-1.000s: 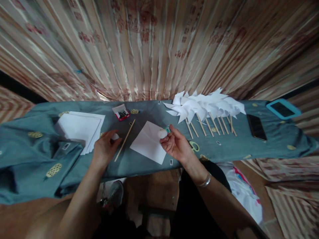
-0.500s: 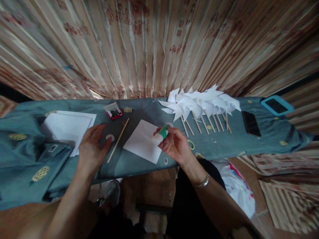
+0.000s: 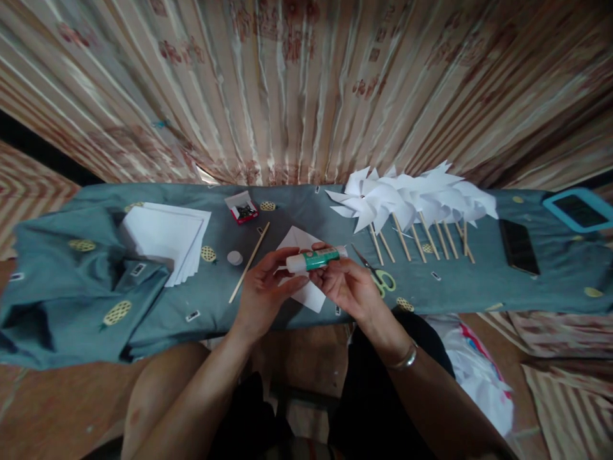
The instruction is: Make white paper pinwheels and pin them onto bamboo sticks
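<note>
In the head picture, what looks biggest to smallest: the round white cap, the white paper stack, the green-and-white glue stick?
1. White paper stack
2. Green-and-white glue stick, though it's held up nearer the camera
3. Round white cap

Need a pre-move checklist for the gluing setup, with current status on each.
1. Glue stick held: ok, in the right hand.
2. Left hand grip: cannot tell; its fingers are at the stick's white end, contact unclear.
3. White cap set aside: ok, on the cloth left of the wooden stick.
4. White sheet fully visible: not ok, the hands and glue stick cover part of it.
5. Box open: ok, dark contents showing.
6. Scissors clear of the right hand: cannot tell, they lie close beside it.
</note>
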A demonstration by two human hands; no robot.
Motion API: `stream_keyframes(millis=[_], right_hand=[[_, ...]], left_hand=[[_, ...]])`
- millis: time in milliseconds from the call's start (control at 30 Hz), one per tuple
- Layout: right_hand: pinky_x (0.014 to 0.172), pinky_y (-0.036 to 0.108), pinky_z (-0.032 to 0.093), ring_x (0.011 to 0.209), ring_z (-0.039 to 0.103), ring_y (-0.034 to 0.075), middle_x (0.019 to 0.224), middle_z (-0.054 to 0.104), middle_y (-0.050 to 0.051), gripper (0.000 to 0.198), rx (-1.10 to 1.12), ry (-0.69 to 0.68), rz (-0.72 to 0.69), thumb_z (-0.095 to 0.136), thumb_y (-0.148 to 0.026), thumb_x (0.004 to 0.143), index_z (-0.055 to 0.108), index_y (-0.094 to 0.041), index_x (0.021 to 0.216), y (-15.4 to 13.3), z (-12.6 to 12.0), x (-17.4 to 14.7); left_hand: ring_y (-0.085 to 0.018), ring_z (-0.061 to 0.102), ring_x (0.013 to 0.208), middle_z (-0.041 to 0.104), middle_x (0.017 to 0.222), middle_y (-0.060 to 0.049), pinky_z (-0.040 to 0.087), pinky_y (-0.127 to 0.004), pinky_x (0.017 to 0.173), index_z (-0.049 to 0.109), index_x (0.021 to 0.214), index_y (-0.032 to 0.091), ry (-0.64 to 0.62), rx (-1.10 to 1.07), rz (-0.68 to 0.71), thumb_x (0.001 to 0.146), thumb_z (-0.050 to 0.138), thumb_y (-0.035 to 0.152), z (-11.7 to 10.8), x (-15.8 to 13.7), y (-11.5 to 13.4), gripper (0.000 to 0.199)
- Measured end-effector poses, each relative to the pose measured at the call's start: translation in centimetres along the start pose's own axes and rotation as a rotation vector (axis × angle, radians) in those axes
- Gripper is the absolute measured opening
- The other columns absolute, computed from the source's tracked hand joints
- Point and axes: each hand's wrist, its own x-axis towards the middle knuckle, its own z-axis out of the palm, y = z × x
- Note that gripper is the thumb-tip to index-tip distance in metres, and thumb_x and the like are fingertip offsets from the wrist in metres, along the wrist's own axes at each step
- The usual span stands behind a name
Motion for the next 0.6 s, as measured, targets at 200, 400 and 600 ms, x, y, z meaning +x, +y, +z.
stream_keyframes(millis=[200, 400, 600], right_hand=[[0.074, 0.021, 0.058, 0.075, 0.070, 0.011, 0.086, 0.077, -0.002, 0.023, 0.007, 0.052, -0.021, 0.069, -0.016, 0.068, 0.070, -0.023, 0.090, 0.4, -0.2, 0.0], [0.063, 0.017, 0.058, 0.068, 0.071, 0.010, 0.079, 0.077, -0.001, 0.033, -0.066, 0.091, -0.016, 0.086, -0.040, 0.066, 0.075, -0.020, 0.090, 0.9, -0.9, 0.3], [0.050, 0.015, 0.055, 0.062, 0.072, 0.011, 0.073, 0.076, -0.002, 0.034, -0.195, 0.388, -0.255, 0.089, -0.043, 0.061, 0.072, -0.021, 0.079, -1.5, -2.3, 0.6]], left_hand=[[-0.015, 0.067, 0.077, 0.073, 0.087, -0.001, 0.054, -0.027, 0.072, 0.071, 0.086, 0.019, 0.031, -0.106, 0.065, 0.063, 0.085, 0.026, 0.7, 0.3, 0.6, 0.028], [-0.015, 0.067, 0.084, 0.071, 0.092, -0.002, 0.055, -0.027, 0.077, 0.070, 0.094, 0.020, -0.023, -0.110, 0.084, 0.066, 0.084, 0.024, 0.8, 0.6, -0.2, 0.032], [-0.022, 0.065, 0.100, 0.066, 0.113, -0.009, 0.054, -0.041, 0.091, 0.063, 0.119, 0.020, -0.055, 0.436, 0.300, 0.078, 0.073, 0.028, -1.0, 0.5, -3.0, 0.042]])
